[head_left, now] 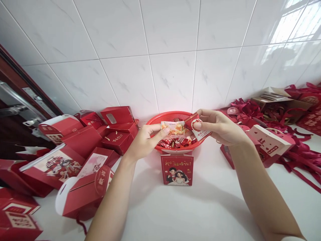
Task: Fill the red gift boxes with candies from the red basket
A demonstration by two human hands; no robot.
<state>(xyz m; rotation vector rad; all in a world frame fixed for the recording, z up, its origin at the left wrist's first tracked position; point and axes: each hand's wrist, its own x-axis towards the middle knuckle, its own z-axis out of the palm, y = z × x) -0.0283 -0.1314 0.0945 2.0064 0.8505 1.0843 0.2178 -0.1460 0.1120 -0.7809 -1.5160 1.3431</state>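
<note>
My left hand (147,139) pinches one end of a pale, gold-printed candy packet (175,129) between thumb and fingers. In my right hand (220,127) is a red and white candy packet (198,129), its inner edge touching or overlapping the pale one. Both packets are held above a red plastic basket (156,122), which has many small wrapped candies (175,143) in it. Just in front of the basket a red gift box (177,169) stands upright, a cartoon bride and groom on its front. Its top is partly seen and looks open.
Several red gift boxes (85,197) crowd the table's left side. To the right are more boxes (269,144), dark red ribbons (298,157) and a cardboard box (273,97). A white tiled wall (173,73) rises behind, and a metal door handle (15,108) is at far left.
</note>
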